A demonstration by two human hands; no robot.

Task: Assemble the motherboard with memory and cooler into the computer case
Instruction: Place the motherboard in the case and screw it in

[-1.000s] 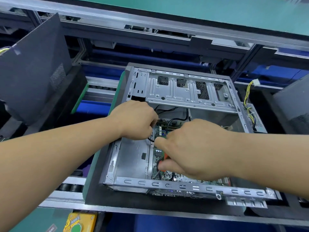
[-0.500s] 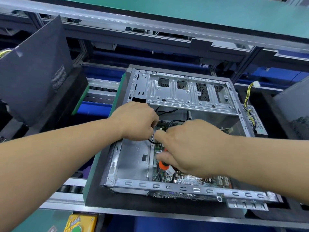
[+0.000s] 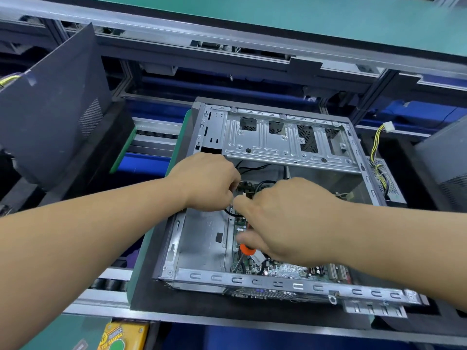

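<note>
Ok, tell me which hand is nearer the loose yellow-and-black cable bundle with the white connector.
Right. The right hand is over the green motherboard, with the yellow-and-black cable bundle outside the case beyond it; the left hand is further off, at the case's opposite side.

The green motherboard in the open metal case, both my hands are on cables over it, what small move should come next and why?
Probably seat the connector pinched at the left hand onto the green motherboard. The board already lies inside the open grey metal computer case, a black cable loops under that hand, and the right hand grips an orange-tipped cable nearby. The socket itself is hidden by the fingers.
</note>
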